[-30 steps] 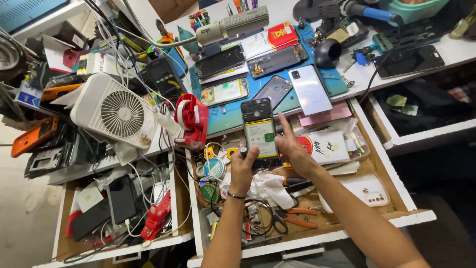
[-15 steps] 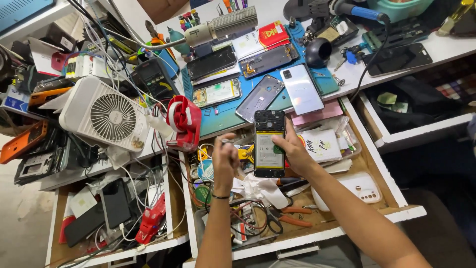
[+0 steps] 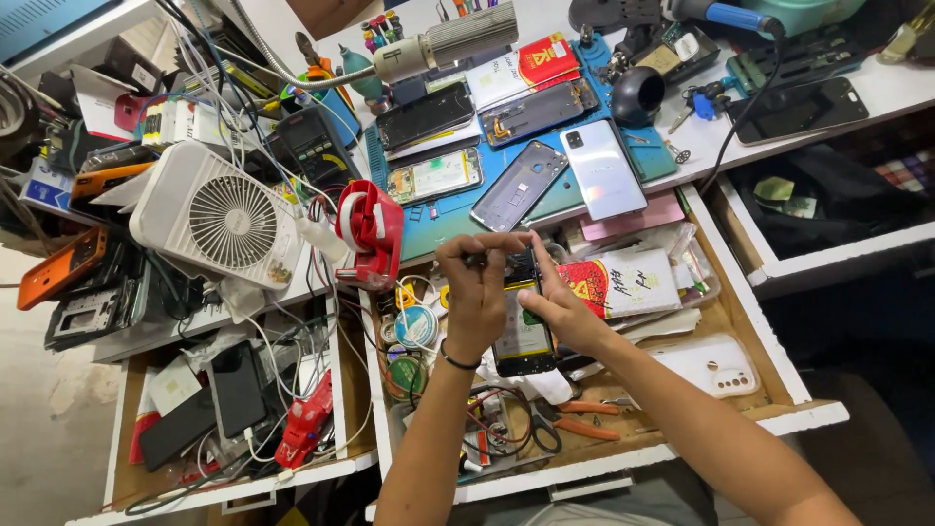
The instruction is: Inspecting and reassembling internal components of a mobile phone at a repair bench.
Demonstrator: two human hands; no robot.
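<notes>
**Opened phone held over a crowded drawer**

While the phone [image 3: 523, 336] sits upright in the air above the open middle drawer [image 3: 745, 321], both hands are closed on it: the right hand [image 3: 565, 314] clasps its right edge with the palm behind, and the left hand [image 3: 477, 292] pinches at its top edge with thumb and fingers. Something thin and dark shows between the left fingertips — whether a tool or a part of the phone cannot be told.

Surroundings:
- Below the phone, the drawer holds wire loops, solder reels [image 3: 417, 326] and orange-handled pliers [image 3: 584, 419].
- A blue mat [image 3: 458, 209] on the desk beyond carries several more phones, some with backs off; a silver one [image 3: 602, 168] lies near its right edge.
- A red tape holder [image 3: 370, 229] stands at the mat's left edge, a white fan [image 3: 219, 219] further left.
- A white phone case [image 3: 709, 365] lies at the drawer's right side.

Risks, as judged:
- The phone is carried by one edge grip only. A slip would drop it onto the pliers and reels — glass damage is likely.
- Force at the top edge while the body is unsupported could bend it or tear a thin part.
- Any small piece let go would probably be lost in the clutter below.
</notes>
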